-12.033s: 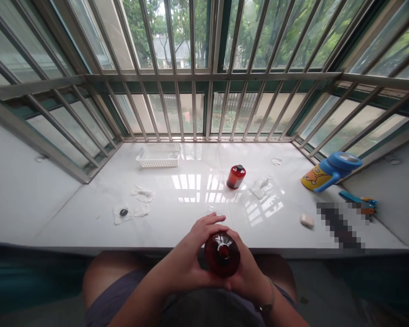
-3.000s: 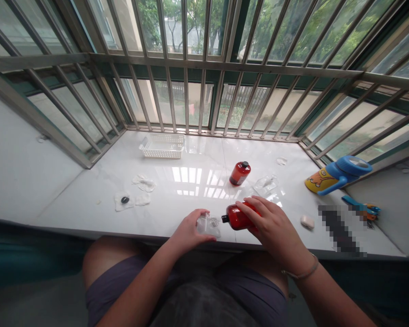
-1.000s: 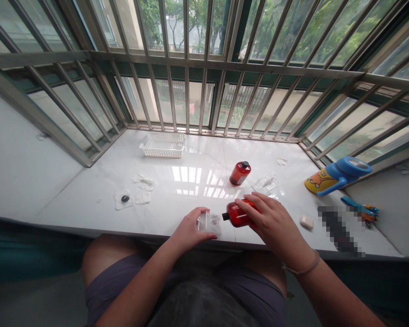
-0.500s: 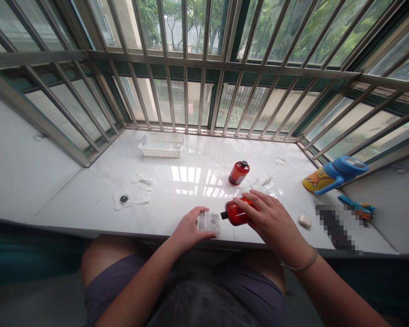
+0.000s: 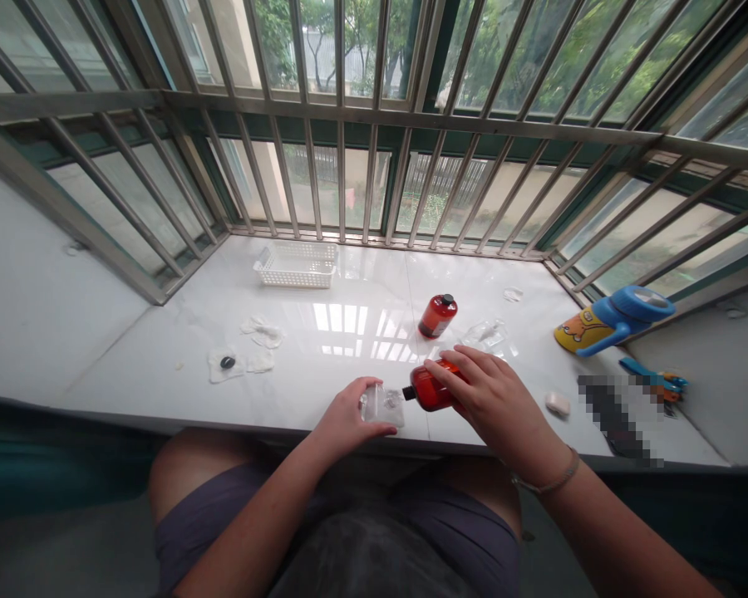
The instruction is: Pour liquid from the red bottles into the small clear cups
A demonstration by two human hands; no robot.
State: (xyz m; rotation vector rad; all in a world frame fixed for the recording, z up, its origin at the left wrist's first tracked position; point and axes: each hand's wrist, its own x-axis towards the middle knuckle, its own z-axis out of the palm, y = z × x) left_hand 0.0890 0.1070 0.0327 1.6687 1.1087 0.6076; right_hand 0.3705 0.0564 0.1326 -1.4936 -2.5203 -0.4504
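My left hand (image 5: 349, 418) is closed around a small clear plastic container (image 5: 383, 407) near the front edge of the sill. In my right hand (image 5: 495, 399) lies a red bottle (image 5: 427, 389), tilted on its side. Its black neck points left, at the right side of the clear container. Whether liquid runs out is too small to tell. Just beyond stands a second red bottle (image 5: 438, 316), upright, with a black cap. Off to the left a small black cap (image 5: 227, 363) rests on a piece of white tissue (image 5: 217, 374).
A white perforated basket (image 5: 296, 274) stands at the back by the window bars. Crumpled clear plastic (image 5: 486, 335) lies beyond my right hand. Further right are a blue and yellow drinking bottle (image 5: 598, 322), a small pale block (image 5: 558, 404) and a blurred dark object (image 5: 611, 415).
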